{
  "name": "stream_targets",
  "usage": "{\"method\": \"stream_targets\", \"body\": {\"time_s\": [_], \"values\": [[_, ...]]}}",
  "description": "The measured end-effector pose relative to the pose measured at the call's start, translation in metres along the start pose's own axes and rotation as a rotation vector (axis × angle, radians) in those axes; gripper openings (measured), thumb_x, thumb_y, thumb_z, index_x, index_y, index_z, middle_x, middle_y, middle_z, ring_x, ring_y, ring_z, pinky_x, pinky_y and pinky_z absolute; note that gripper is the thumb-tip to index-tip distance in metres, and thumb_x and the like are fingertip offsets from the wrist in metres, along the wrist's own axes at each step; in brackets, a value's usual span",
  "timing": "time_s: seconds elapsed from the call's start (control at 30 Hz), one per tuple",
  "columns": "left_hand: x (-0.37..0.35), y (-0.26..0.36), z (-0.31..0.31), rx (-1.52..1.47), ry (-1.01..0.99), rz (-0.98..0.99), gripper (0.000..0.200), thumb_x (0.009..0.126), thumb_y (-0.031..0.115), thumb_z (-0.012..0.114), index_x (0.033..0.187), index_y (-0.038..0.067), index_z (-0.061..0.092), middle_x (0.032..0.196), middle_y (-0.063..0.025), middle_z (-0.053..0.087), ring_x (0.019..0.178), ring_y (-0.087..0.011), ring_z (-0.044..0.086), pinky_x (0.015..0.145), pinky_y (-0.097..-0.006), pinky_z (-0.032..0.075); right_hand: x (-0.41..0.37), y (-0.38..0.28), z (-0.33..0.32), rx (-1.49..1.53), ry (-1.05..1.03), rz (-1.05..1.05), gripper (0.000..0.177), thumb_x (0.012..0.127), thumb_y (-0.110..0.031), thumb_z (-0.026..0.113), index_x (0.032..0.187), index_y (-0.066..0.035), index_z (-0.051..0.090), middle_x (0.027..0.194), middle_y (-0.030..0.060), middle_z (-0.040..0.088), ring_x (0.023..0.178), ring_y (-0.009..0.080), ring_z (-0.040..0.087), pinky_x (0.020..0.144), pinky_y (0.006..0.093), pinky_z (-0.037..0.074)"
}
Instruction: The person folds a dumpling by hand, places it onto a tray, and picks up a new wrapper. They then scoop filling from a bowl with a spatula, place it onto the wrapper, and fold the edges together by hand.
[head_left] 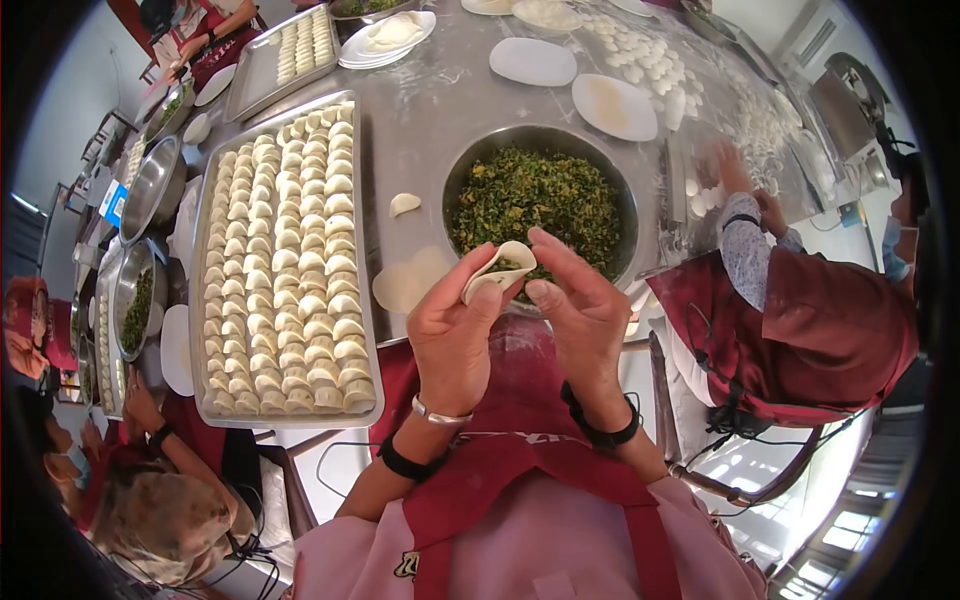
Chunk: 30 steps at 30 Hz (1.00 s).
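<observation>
A folded dumpling wrapper (503, 262) with green filling inside is held up over the near rim of a metal bowl (449, 225). My left hand (452, 325) pinches its left side between thumb and fingers. On the other side, my right hand (585, 315) has thumb and fingers closed about the right edge; the exact contact there is partly hidden. Chopped green and yellow filling (535, 200) fills the bowl. To its left, flat round wrappers (395, 290) and one pale dumpling piece (404, 204) lie on the metal table (410, 140).
At my left stands a large tray (372, 340) with rows of folded dumplings. White plates (614, 107) sit beyond the bowl. A co-worker's arm (745, 240) reaches over floury dough pieces (650, 65) at right. Other people and metal bowls (153, 190) line the left side.
</observation>
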<state>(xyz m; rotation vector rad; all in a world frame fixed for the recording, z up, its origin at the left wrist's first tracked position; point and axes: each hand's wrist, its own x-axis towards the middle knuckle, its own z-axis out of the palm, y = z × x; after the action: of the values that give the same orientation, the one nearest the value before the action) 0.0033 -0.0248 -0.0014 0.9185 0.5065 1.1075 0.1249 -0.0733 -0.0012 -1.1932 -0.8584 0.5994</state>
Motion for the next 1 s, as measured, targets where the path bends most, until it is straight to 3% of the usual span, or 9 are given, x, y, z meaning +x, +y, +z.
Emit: {"method": "stream_targets", "body": {"time_s": [0.13, 0.23, 0.33, 0.63, 0.73, 0.87, 1.0], "values": [[-0.003, -0.005, -0.003, 0.001, 0.016, -0.034, 0.042, 0.100, 0.009, 0.060, 0.138, -0.008, 0.050, 0.132, -0.0178, 0.060, 0.119, -0.0236, 0.062, 0.103, -0.0378, 0.053, -0.003, -0.005, 0.007, 0.033, 0.020, 0.080, 0.032, 0.085, 0.007, 0.070, 0.117, 0.007, 0.067, 0.132, 0.0219, 0.063, 0.126, 0.0276, 0.059, 0.107, 0.0359, 0.046], [-0.004, -0.003, 0.004, -0.093, 0.054, -0.042, 0.040, 0.097, 0.000, 0.061, 0.135, -0.009, 0.053, 0.127, -0.0145, 0.064, 0.112, -0.0165, 0.063, 0.096, -0.0268, 0.052, -0.004, -0.004, 0.010, 0.044, 0.038, 0.051, 0.027, 0.085, 0.008, 0.070, 0.112, 0.007, 0.068, 0.130, 0.0223, 0.063, 0.125, 0.0287, 0.059, 0.106, 0.0366, 0.047], [-0.005, -0.006, 0.000, 0.013, -0.007, -0.030, 0.042, 0.100, 0.008, 0.061, 0.137, -0.007, 0.051, 0.133, -0.0171, 0.060, 0.119, -0.0224, 0.062, 0.103, -0.0368, 0.053, -0.005, -0.001, 0.012, 0.099, 0.072, 0.017, 0.022, 0.085, 0.009, 0.069, 0.107, 0.007, 0.069, 0.129, 0.0222, 0.064, 0.124, 0.0301, 0.060, 0.105, 0.0375, 0.048], [-0.007, -0.008, 0.002, 0.025, -0.038, -0.053, 0.040, 0.099, 0.007, 0.061, 0.136, -0.007, 0.052, 0.132, -0.0165, 0.061, 0.118, -0.0221, 0.062, 0.103, -0.0357, 0.053, 0.001, 0.001, -0.004, -0.069, -0.031, -0.114, 0.020, 0.084, 0.005, 0.070, 0.104, 0.001, 0.072, 0.126, 0.0220, 0.066, 0.126, 0.0325, 0.058, 0.104, 0.0400, 0.048], [-0.007, -0.003, 0.005, -0.016, 0.004, -0.086, 0.038, 0.097, -0.001, 0.060, 0.134, -0.009, 0.055, 0.127, -0.0144, 0.064, 0.112, -0.0165, 0.062, 0.099, -0.0284, 0.050, 0.003, -0.008, -0.007, -0.278, -0.054, -0.196, 0.024, 0.082, 0.001, 0.073, 0.106, 0.001, 0.072, 0.127, 0.0195, 0.066, 0.128, 0.0337, 0.057, 0.105, 0.0413, 0.047], [-0.007, -0.004, 0.004, -0.001, 0.003, -0.095, 0.037, 0.098, -0.001, 0.059, 0.134, -0.009, 0.055, 0.126, -0.0150, 0.065, 0.111, -0.0167, 0.063, 0.098, -0.0283, 0.051, 0.008, -0.011, -0.012, -0.500, -0.137, -0.405, 0.034, 0.079, -0.001, 0.075, 0.113, -0.001, 0.071, 0.128, 0.0165, 0.067, 0.131, 0.0355, 0.055, 0.106, 0.0424, 0.046], [-0.008, -0.008, 0.000, 0.007, -0.048, -0.075, 0.038, 0.099, 0.003, 0.058, 0.135, -0.009, 0.053, 0.128, -0.0170, 0.063, 0.115, -0.0209, 0.063, 0.101, -0.0337, 0.052, 0.008, -0.012, -0.010, -0.433, -0.155, -0.324, 0.037, 0.080, -0.001, 0.075, 0.116, 0.001, 0.070, 0.132, 0.0169, 0.064, 0.134, 0.0351, 0.052, 0.108, 0.0427, 0.044]]}}
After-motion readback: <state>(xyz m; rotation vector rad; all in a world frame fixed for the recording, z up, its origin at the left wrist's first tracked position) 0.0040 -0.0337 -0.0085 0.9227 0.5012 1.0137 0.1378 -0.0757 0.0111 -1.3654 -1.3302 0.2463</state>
